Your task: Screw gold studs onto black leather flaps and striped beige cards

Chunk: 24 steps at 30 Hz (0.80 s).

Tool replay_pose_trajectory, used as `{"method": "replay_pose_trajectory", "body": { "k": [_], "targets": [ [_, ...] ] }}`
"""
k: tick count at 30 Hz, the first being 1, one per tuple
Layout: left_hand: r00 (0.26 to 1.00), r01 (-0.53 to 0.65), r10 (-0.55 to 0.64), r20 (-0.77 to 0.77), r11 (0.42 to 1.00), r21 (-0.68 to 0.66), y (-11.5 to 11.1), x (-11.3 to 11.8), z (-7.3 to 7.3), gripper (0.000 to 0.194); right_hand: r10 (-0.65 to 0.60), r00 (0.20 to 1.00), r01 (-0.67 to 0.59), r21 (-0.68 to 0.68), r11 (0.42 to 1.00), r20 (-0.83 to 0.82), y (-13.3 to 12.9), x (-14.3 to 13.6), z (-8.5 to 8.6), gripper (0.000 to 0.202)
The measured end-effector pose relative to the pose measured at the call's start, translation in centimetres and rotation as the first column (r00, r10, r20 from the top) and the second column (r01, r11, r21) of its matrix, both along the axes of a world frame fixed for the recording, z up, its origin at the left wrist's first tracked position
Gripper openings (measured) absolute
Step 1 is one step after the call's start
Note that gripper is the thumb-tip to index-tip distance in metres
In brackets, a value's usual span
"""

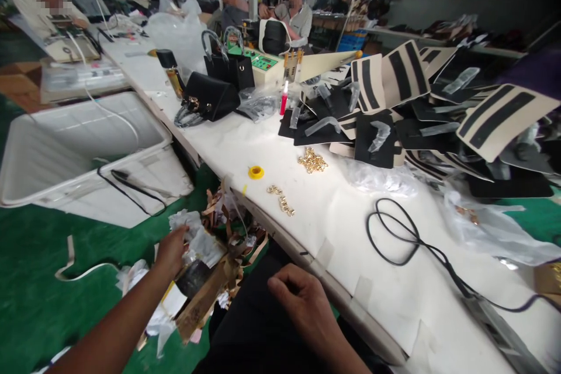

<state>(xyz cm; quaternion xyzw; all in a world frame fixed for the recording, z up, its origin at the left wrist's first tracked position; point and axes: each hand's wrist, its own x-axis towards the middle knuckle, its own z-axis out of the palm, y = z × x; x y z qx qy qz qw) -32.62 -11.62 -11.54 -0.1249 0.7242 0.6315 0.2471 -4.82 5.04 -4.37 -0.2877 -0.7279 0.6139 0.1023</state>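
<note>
My left hand (173, 251) reaches out low to the left of the table, over a heap of scraps. Its fingers are closed at a crumpled greyish plastic film (207, 248); the fingertips are partly hidden. Above my lap, my right hand (302, 298) is loosely curled beside the table edge, and no object shows in it. On the white table (333, 222) nearby lie a short row of gold metal rings (281, 200), a pile of gold hardware (312, 160) and a yellow tape roll (256, 172).
Black-and-beige bag panels (374, 137) are heaped at the right. Black handbags (213, 95), a red-capped bottle (284, 99) and a green-panelled machine (265, 63) stand farther back. A black cable (412, 239) loops across the table. A white bin (131, 193) stands left; people sit beyond.
</note>
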Motion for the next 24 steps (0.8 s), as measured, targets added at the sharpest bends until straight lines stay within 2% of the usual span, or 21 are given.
{"method": "replay_pose_trajectory", "body": {
  "k": [2,5,7,9,10,11,13,16,19,21,24],
  "targets": [
    [1.000,-0.001,0.002,-0.029,1.000,0.020,1.3,-2.7,0.5,0.012,0.005,1.000,-0.005,0.003,1.000,0.001,0.2,-0.4,0.1,0.036],
    [0.995,0.057,-0.051,-0.086,0.996,0.071,3.0,-5.3,1.4,0.013,-0.014,1.000,0.014,-0.011,1.000,-0.024,0.7,-1.3,0.2,0.023],
    [0.991,0.046,-0.037,-0.131,0.997,0.067,3.6,-5.8,1.9,0.011,-0.047,0.997,0.047,0.005,0.999,-0.055,1.2,-2.0,0.1,0.016],
    [0.983,-0.045,0.048,-0.177,0.999,0.018,3.9,-5.2,2.1,0.011,-0.083,0.992,0.085,0.027,0.996,-0.095,1.7,-2.9,0.0,0.014],
    [0.982,-0.052,0.056,-0.183,0.998,0.029,4.1,-4.4,2.2,0.015,-0.094,0.988,0.099,0.033,0.995,-0.118,2.0,-3.4,-0.1,0.014],
    [0.989,-0.009,0.019,-0.144,0.998,0.068,4.2,-3.3,2.4,0.021,-0.105,0.985,0.111,0.034,0.993,-0.140,2.3,-3.9,-0.1,0.015],
    [0.999,0.033,-0.026,-0.047,0.987,0.155,4.7,-0.2,3.2,0.031,-0.115,0.978,0.123,0.035,0.992,-0.173,2.6,-4.9,-0.1,0.018],
    [0.984,0.092,-0.133,0.119,0.948,0.305,6.4,5.4,5.2,0.044,-0.106,0.971,0.122,0.061,0.991,-0.216,2.9,-6.2,0.0,0.028],
    [0.962,0.102,-0.195,0.193,0.907,0.408,8.8,10.0,7.3,0.043,-0.063,0.952,0.103,0.122,0.987,-0.299,3.2,-6.6,0.5,0.045],
    [0.954,0.109,-0.222,0.203,0.885,0.453,10.3,11.7,8.4,0.042,-0.041,0.937,0.116,0.199,0.973,-0.347,3.7,-6.3,1.1,0.049],
    [0.951,0.134,-0.247,0.186,0.872,0.472,12.0,12.7,9.6,0.041,0.002,0.927,0.142,0.357,0.923,-0.374,4.9,-5.6,1.9,0.043]
  ]
}}
